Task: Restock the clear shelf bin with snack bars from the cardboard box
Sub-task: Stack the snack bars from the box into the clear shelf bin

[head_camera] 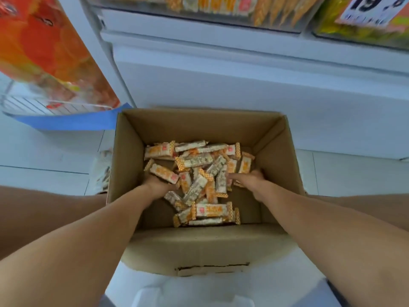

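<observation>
Your snack bars [197, 173] lie jumbled in the cardboard box [205, 247], long, flat wrappers pointing every way; the nearest one lies crosswise, long axis left to right. The box is plain brown, open-topped, on the pale floor [44, 156]. Your left hand [158, 183] is down in the pile, fingers under a bar, though whether they grip it you cannot tell. Your right hand [249, 178] rests on the bars at the right wall, fingers buried, hold unclear. Up top, the clear shelf bin [221, 12] shows more orange-and-white bars behind its see-through front
</observation>
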